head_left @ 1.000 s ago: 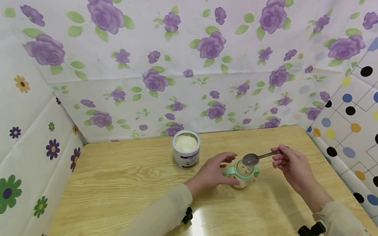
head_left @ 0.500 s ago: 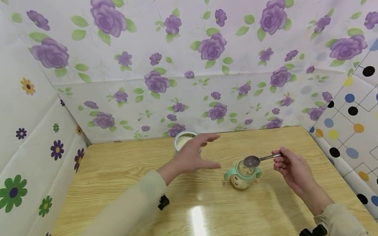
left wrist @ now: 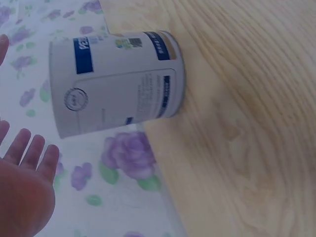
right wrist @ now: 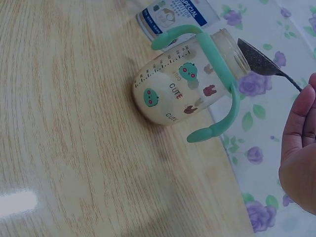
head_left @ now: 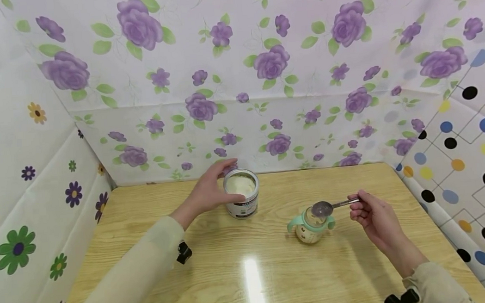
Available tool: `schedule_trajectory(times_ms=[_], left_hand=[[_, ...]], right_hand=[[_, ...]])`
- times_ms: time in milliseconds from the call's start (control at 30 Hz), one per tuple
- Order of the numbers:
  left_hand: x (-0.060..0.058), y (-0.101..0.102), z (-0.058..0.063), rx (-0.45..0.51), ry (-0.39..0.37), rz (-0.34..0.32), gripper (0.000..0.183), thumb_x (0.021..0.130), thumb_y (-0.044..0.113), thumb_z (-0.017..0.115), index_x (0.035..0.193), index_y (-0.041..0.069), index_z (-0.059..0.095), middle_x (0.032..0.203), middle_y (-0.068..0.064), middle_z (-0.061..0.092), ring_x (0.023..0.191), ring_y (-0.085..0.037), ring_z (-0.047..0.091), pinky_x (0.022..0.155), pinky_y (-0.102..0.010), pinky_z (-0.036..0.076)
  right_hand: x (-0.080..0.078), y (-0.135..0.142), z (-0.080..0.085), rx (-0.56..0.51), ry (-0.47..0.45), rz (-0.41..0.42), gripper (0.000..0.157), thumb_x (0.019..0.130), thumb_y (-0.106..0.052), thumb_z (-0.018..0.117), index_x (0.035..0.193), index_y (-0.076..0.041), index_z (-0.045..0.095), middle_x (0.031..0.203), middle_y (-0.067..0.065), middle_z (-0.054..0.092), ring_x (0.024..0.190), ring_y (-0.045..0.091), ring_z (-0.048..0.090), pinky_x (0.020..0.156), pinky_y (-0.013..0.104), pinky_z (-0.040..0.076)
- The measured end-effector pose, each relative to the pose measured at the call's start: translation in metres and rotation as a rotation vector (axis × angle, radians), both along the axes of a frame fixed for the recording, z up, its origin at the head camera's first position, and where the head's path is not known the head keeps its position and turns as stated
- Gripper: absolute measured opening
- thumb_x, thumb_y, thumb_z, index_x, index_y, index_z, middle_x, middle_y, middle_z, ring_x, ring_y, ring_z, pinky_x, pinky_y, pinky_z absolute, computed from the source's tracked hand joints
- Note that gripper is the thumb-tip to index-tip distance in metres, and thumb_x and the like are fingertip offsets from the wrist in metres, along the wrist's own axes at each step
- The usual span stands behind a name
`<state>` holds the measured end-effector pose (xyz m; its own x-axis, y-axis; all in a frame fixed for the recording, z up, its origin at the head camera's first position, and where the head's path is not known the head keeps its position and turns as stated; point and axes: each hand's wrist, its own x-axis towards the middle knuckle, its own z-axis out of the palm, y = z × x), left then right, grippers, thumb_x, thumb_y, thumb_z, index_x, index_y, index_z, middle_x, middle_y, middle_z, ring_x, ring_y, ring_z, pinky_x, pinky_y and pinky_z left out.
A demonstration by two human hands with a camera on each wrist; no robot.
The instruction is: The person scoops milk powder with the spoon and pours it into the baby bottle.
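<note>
My left hand (head_left: pixel 206 190) is at the left side of a can (head_left: pixel 243 209) of pale powder, thumb and fingers spread either side of its rim. The left wrist view shows the fingers straight, with a gap between them and the can (left wrist: pixel 118 81). With thumb and fingers, my right hand (head_left: pixel 379 221) pinches the handle of a metal spoon (head_left: pixel 323 208). The spoon's bowl sits over the mouth of a clear baby bottle (head_left: pixel 307 233) with green handles. Printed figures and a scale mark the upright bottle's side (right wrist: pixel 170 94) in the right wrist view.
Can and bottle stand apart on a wooden table (head_left: pixel 170 258), the can near its back edge. A flowered cloth (head_left: pixel 245 123) rises behind the table, with patterned cloths at the left and right sides. Light glares on the table front.
My left hand has let go of the bottle and moved left, past the front of the can to its left side. The right hand and spoon stay over the bottle.
</note>
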<state>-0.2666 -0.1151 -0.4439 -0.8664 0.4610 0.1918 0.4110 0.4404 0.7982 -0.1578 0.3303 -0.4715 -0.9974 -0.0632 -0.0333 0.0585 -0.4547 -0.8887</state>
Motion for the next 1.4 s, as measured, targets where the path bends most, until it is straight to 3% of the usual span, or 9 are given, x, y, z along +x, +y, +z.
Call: schedule_trajectory(times_ms=[100, 267, 433, 567, 700, 800, 1000, 1200, 1400], left_hand=[[-0.004, -0.004, -0.012, 0.036, -0.027, 0.008, 0.108, 0.077, 0.029, 0.1, 0.165, 0.015, 0.039, 0.164, -0.007, 0.045, 0.149, -0.035, 0.045, 0.124, -0.051, 0.04], [-0.01, -0.006, -0.038, 0.123, -0.106, 0.044, 0.108, 0.078, 0.028, 0.1, 0.166, 0.027, 0.037, 0.163, -0.002, 0.046, 0.149, -0.032, 0.045, 0.124, -0.053, 0.039], [-0.012, -0.004, -0.062, 0.209, -0.182, 0.032, 0.109, 0.079, 0.024, 0.099, 0.166, 0.033, 0.034, 0.164, -0.002, 0.043, 0.151, -0.031, 0.042, 0.124, -0.056, 0.038], [-0.011, -0.002, -0.075, 0.21, -0.22, 0.047, 0.115, 0.081, 0.021, 0.098, 0.17, 0.025, 0.026, 0.168, -0.006, 0.038, 0.152, -0.033, 0.041, 0.124, -0.056, 0.039], [-0.009, 0.001, -0.082, 0.207, -0.253, 0.066, 0.118, 0.082, 0.021, 0.097, 0.172, 0.018, 0.022, 0.167, -0.01, 0.039, 0.152, -0.036, 0.041, 0.124, -0.056, 0.04], [-0.009, 0.003, -0.087, 0.215, -0.265, 0.063, 0.113, 0.082, 0.021, 0.097, 0.17, 0.016, 0.026, 0.164, -0.014, 0.043, 0.152, -0.038, 0.042, 0.123, -0.056, 0.04], [-0.009, 0.004, -0.091, 0.23, -0.265, 0.071, 0.104, 0.081, 0.019, 0.098, 0.164, 0.018, 0.037, 0.157, -0.012, 0.05, 0.148, -0.034, 0.046, 0.122, -0.055, 0.042], [-0.008, 0.002, -0.093, 0.23, -0.279, 0.079, 0.103, 0.081, 0.02, 0.098, 0.164, 0.019, 0.037, 0.158, -0.011, 0.05, 0.149, -0.034, 0.045, 0.123, -0.054, 0.042], [-0.008, 0.002, -0.093, 0.226, -0.291, 0.094, 0.105, 0.08, 0.022, 0.098, 0.164, 0.018, 0.036, 0.158, -0.012, 0.05, 0.149, -0.034, 0.045, 0.123, -0.054, 0.041]], right_hand=[[0.001, 0.001, 0.0, 0.005, -0.003, -0.003, 0.041, 0.117, -0.023, 0.047, 0.103, -0.004, 0.08, 0.083, 0.002, 0.077, 0.071, 0.012, 0.073, 0.069, 0.022, 0.063], [0.003, 0.003, 0.0, -0.007, -0.014, -0.001, 0.041, 0.117, -0.023, 0.047, 0.103, -0.004, 0.08, 0.083, 0.002, 0.077, 0.071, 0.012, 0.073, 0.069, 0.022, 0.063], [0.005, 0.004, 0.0, -0.003, 0.001, -0.002, 0.042, 0.117, -0.023, 0.046, 0.103, -0.004, 0.08, 0.083, 0.002, 0.077, 0.071, 0.012, 0.074, 0.069, 0.022, 0.064], [0.005, 0.004, 0.001, -0.02, 0.009, 0.009, 0.042, 0.117, -0.022, 0.045, 0.104, -0.003, 0.08, 0.084, 0.002, 0.077, 0.072, 0.012, 0.074, 0.07, 0.022, 0.064], [0.005, 0.004, 0.004, -0.042, 0.008, 0.016, 0.043, 0.118, -0.023, 0.044, 0.104, -0.003, 0.08, 0.084, 0.003, 0.077, 0.072, 0.012, 0.073, 0.07, 0.023, 0.063], [0.003, 0.004, 0.008, -0.069, 0.002, 0.021, 0.043, 0.118, -0.023, 0.044, 0.104, -0.002, 0.079, 0.084, 0.003, 0.077, 0.073, 0.013, 0.073, 0.071, 0.023, 0.063], [-0.005, -0.002, 0.028, -0.208, -0.018, 0.063, 0.043, 0.118, -0.022, 0.043, 0.107, 0.001, 0.077, 0.085, 0.006, 0.076, 0.074, 0.014, 0.072, 0.073, 0.023, 0.062], [-0.024, -0.028, 0.056, -0.293, -0.048, 0.108, 0.041, 0.117, -0.023, 0.045, 0.108, 0.002, 0.076, 0.086, 0.007, 0.075, 0.075, 0.015, 0.071, 0.074, 0.024, 0.061], [-0.051, -0.068, 0.081, -0.261, -0.092, 0.109, 0.04, 0.116, -0.025, 0.05, 0.102, 0.0, 0.079, 0.081, 0.005, 0.076, 0.072, 0.013, 0.072, 0.073, 0.022, 0.061]])
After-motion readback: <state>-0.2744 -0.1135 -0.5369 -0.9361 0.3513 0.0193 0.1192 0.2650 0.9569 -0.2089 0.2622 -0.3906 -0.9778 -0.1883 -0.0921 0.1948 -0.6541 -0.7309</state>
